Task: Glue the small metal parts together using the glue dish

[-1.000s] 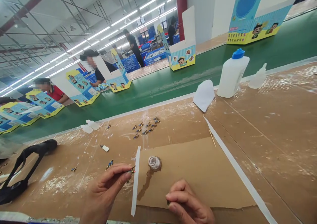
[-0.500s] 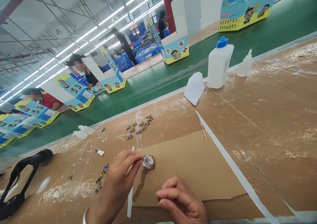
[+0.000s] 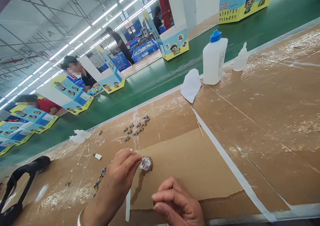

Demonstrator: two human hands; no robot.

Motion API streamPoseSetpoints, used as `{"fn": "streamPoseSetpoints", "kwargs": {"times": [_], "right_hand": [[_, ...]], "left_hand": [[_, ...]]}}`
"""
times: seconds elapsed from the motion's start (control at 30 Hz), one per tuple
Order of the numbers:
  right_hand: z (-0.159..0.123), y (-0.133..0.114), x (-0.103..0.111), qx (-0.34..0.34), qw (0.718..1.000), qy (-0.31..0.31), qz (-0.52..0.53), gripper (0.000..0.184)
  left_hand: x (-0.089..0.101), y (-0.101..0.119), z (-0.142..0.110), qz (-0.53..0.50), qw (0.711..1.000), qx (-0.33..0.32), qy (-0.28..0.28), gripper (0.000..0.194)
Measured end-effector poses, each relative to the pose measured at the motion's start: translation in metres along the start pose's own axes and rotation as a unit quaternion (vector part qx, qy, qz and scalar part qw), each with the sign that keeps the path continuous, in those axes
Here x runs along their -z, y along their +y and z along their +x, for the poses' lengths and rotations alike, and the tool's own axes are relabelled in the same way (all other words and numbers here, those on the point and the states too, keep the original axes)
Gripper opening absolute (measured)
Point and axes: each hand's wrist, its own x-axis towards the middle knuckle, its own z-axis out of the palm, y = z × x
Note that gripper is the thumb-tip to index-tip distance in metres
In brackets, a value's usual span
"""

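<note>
My left hand is closed in a pinch at the near rim of a small clear cup. Whatever its fingertips hold is too small to make out. The cup stands on a flat cardboard sheet, with a dark wet streak beside it. Over the sheet's front edge, my right hand is curled, thumb and forefinger drawn together; any object between them is hidden. Small blue-and-gold pieces lie left of my left hand, and more such pieces are scattered beyond the cup.
A blue-capped white bottle, a small dropper bottle and folded white paper stand at the back. A thin wooden stick lies by white tape. A black strap-like object is left. Printed boxes line the green belt; people sit beyond.
The whole view has shifted slightly, so things appear a little further left and mostly higher. Both hands keep nearly the same pose, the left still at the cup.
</note>
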Motion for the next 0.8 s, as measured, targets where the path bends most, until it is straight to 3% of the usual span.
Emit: {"fn": "streamPoseSetpoints", "kwargs": {"times": [0.23, 0.6, 0.7, 0.8], "right_hand": [[-0.001, 0.0, -0.002, -0.005, 1.0, 0.002, 0.003, 0.018], [-0.001, 0.001, -0.004, 0.016, 1.0, 0.018, -0.017, 0.02], [-0.001, 0.001, -0.004, 0.027, 0.999, 0.03, -0.027, 0.02], [-0.002, 0.0, -0.004, 0.033, 0.998, 0.049, -0.018, 0.019]], "left_hand": [[-0.001, 0.0, 0.002, 0.01, 1.0, -0.002, -0.029, 0.01], [0.006, 0.002, 0.008, -0.01, 1.0, -0.018, -0.005, 0.013], [0.015, 0.007, 0.0, -0.063, 0.997, 0.044, 0.011, 0.011], [0.022, 0.023, -0.017, -0.153, 0.97, 0.189, 0.019, 0.008]]}}
